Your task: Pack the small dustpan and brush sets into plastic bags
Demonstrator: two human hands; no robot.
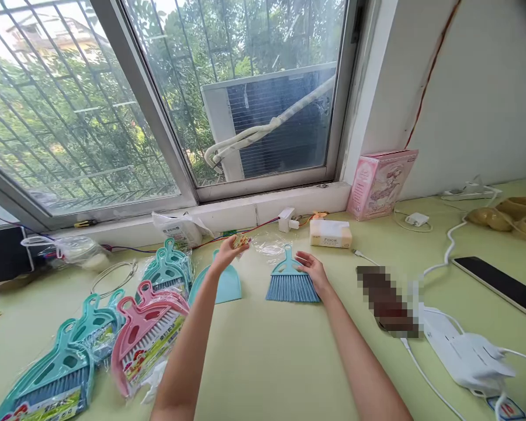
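A small colourful printed label (242, 240) is pinched between the fingers of my left hand (226, 255), raised above the far side of the table. Under that forearm lies a light blue dustpan (228, 285), partly hidden by the arm. My right hand (314, 272) is at the right edge of a small blue hand brush (291, 285), fingers stretched out and apart beside its handle. The brush lies flat, bristles towards me. Crumpled clear plastic film (269, 247) sits between the hands, beyond the brush.
On the left lie wrapped teal brush sets (55, 368) and pink sets (146, 327). A tissue pack (331, 233) and a pink box (382, 184) stand by the window. To the right are a power strip (462, 345), cables and a black phone-like slab (502, 286).
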